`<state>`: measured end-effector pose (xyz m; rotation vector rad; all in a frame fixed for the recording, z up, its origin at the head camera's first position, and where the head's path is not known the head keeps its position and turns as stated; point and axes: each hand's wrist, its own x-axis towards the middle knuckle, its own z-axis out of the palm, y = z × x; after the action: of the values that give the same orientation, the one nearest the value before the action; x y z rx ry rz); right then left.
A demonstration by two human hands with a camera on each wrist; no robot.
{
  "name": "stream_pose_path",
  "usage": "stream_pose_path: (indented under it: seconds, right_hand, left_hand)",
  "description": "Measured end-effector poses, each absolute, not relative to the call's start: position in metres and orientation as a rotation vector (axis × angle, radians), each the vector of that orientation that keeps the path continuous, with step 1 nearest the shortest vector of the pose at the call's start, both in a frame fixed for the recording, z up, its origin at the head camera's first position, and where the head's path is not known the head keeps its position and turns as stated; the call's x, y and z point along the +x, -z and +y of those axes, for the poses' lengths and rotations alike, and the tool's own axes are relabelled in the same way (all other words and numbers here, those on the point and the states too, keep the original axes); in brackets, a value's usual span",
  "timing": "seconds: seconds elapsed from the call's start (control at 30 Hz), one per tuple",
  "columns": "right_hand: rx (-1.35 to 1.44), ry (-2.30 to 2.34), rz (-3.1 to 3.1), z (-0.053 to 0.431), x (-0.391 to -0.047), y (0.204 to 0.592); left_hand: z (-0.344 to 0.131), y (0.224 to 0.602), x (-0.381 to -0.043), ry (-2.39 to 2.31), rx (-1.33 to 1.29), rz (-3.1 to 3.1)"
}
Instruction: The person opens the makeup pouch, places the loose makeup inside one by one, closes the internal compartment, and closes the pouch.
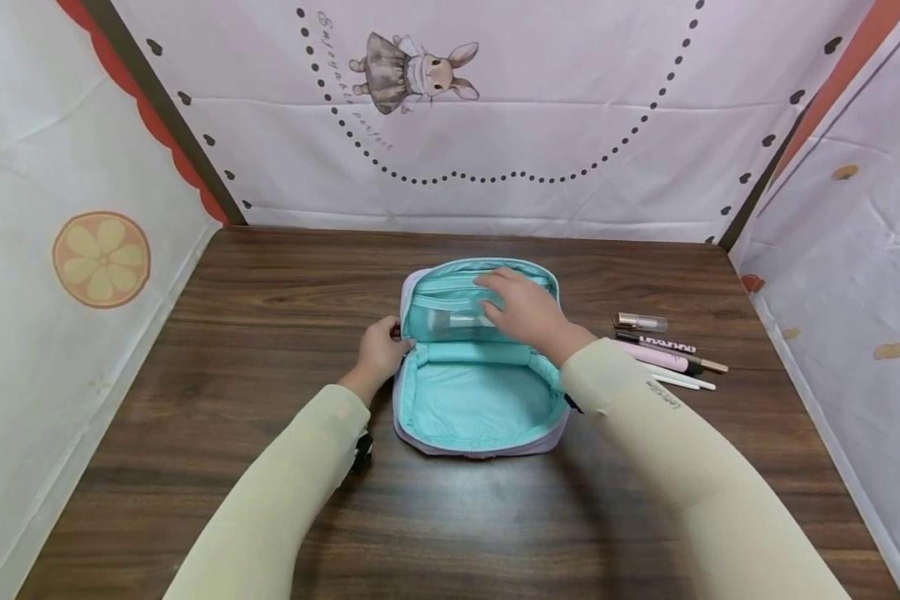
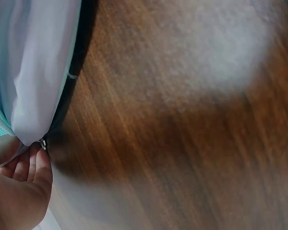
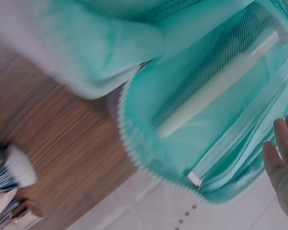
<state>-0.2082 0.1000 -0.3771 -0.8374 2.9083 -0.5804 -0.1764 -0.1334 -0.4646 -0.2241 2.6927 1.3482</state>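
The left hand [image 1: 378, 354] pinches the open pouch [image 1: 480, 408] at its left edge; the right hand [image 1: 528, 308], thumb and fingers apart, is over its lid [image 1: 450, 283]. A brush [image 1: 440, 320] lies in the lid's mesh pocket [image 1: 420, 321], cosmetics [image 1: 656, 357] right of the pouch on the table [image 1: 285, 358].

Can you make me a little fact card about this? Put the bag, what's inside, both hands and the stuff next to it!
Bag: unzipped, turquoise lining
Mesh pocket: holds a long pale stick, maybe a brush
Left hand: pinching the bag's left edge
Right hand: over the raised flap, fingers extended
On the right: pink tube, gold-and-clear tube, more slim things
Table: brown wood
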Motion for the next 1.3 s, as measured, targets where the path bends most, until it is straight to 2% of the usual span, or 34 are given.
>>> stream_pose_path:
  seconds: [0.57,1.3]
  right_hand:
    - [-0.644,0.624,2.967,0.172,-0.189,0.373]
    - [-0.433,0.453,3.011,0.24,-0.158,0.416]
  left_hand:
    - [-0.135,0.466,-0.178,-1.336,-0.25,2.66]
    - [-0.136,0.469,-0.181,-1.31,-0.253,2.641]
